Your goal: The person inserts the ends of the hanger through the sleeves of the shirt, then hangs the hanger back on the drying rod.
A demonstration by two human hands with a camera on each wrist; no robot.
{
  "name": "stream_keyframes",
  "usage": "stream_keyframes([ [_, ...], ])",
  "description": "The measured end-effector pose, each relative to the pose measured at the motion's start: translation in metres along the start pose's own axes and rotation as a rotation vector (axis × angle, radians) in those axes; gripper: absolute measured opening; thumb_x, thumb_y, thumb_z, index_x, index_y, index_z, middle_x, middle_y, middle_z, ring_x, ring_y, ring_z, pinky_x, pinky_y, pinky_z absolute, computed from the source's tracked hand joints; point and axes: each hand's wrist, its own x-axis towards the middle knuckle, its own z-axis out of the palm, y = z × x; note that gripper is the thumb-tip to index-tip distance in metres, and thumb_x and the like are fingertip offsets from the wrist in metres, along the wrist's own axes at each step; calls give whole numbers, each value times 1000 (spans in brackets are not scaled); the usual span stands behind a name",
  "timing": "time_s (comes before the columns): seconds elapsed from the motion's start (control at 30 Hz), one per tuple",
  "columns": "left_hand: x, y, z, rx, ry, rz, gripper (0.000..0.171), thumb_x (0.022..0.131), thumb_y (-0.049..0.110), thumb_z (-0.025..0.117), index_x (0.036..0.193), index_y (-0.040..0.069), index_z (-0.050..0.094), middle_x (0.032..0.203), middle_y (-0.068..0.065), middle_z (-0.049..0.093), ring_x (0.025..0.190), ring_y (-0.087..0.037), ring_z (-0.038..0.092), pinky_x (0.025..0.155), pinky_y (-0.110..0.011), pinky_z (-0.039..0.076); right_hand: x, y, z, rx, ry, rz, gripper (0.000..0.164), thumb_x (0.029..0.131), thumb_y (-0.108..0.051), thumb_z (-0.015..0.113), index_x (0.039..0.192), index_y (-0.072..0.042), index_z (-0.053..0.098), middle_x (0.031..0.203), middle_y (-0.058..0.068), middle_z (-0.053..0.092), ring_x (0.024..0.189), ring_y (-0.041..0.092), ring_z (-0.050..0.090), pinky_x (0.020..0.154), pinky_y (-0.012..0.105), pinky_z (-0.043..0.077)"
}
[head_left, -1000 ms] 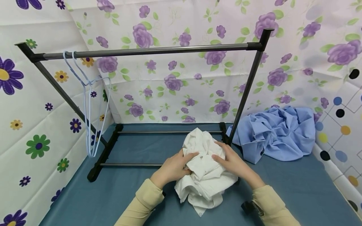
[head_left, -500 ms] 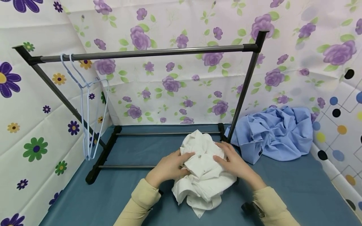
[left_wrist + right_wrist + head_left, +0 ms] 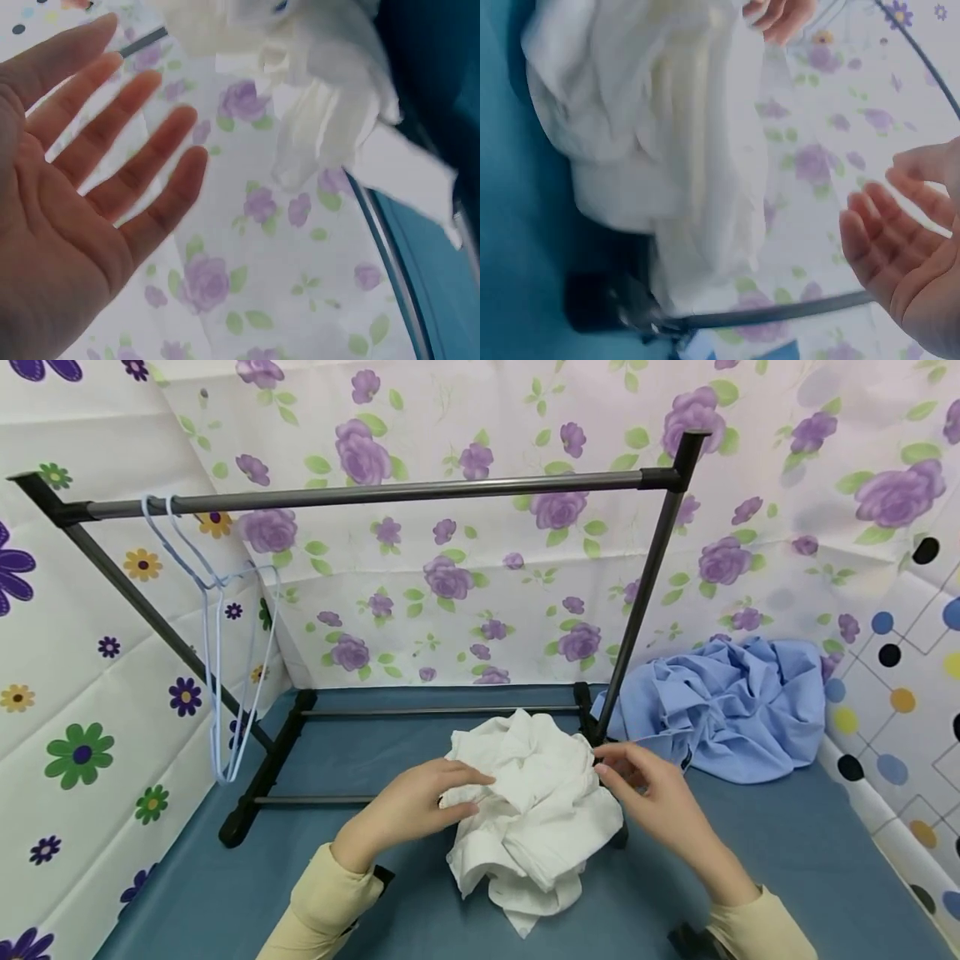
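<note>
- The left hand [image 3: 420,806] holds nothing that I can see: fingers and thumb spread, the fingertips over the left side of the white cloth in my head view, with a gap to it in the left wrist view.
- The right hand [image 3: 652,793] has its fingers loosely bent around air, just beside the right edge of the white cloth; my right wrist view shows the two apart.
- Behind everything I see a far sheet [image 3: 480,556] printed with purple flowers and green leaves.
- The teal-covered table [image 3: 810,860] spreads below it and carries the things.
- The dark rack [image 3: 390,492] stands across the left and middle, its top bar well above the table.
- To the right, beside the rack's right leg, I have a crumpled blue cloth [image 3: 738,714].
- The white cloth [image 3: 536,810] lies bunched between the two hands, near the rack's right end, hiding part of its low near bar; a corner points toward me.
- Two pale blue hangers [image 3: 217,582] hang at the left end of the top bar, near its joint.
</note>
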Motion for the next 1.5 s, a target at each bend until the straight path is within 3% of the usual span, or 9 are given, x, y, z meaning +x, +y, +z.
stream_keyframes([
  [0.1,-6,3,2,-14,-48,53,33,97,24,70,130,20,69,125,7,66,113,-14,61,86,-34,52,-11,-7,9,50,-29,-43,13,96,-13,71,106,-23,71,80,-13,65,65,3,59,58,25,51],
  [0.27,-15,3,7,-9,-126,96,34,96,2,63,123,20,72,120,8,67,99,-11,59,77,-25,47,-31,-15,30,144,-214,-120,12,96,-18,72,97,-29,69,74,-17,61,56,-2,53,49,22,47],
  [0.37,-18,1,11,4,-170,97,50,87,-12,58,124,21,71,124,8,65,103,-12,57,75,-24,43,-40,-18,38,173,-329,-125,6,97,-25,71,100,-28,69,77,-18,62,60,-4,54,52,21,49],
  [0.47,-20,-2,15,17,-214,84,54,86,-10,63,130,22,67,131,6,62,118,-15,55,86,-27,47,-44,-17,44,120,-393,-113,11,94,-31,73,104,-27,69,81,-19,60,66,-3,55,58,22,50],
  [0.57,-21,-5,20,17,-247,71,54,88,-2,70,136,23,64,138,4,58,129,-18,51,96,-33,48,-46,-13,48,20,-411,-105,20,91,-35,76,109,-28,68,89,-18,59,75,-1,57,64,23,51],
  [0.7,-20,-8,28,14,-261,64,55,89,4,73,139,24,62,143,3,55,132,-18,48,97,-33,48,-50,-10,52,-71,-413,-94,28,89,-35,79,113,-29,65,103,-16,57,86,1,56,70,25,50],
  [0.93,-18,-9,36,34,-249,61,53,89,9,76,138,24,62,141,4,57,129,-17,51,98,-35,48,-54,-9,55,-88,-419,-106,46,82,-26,86,121,-30,62,118,-11,51,90,5,54,72,26,50],
  [1.2,-19,-11,42,43,-214,115,51,90,-4,68,134,20,65,136,0,60,125,-17,56,96,-34,50,-51,-3,50,-88,-478,-149,43,86,-19,82,124,-28,62,118,-9,55,89,6,57,73,26,50],
  [1.5,-20,-11,40,48,-237,72,50,91,5,72,136,25,63,139,3,58,129,-15,53,96,-33,50,-52,1,35,-143,-565,-90,44,88,-18,79,125,-32,60,120,-9,57,101,6,58,82,34,52],
])
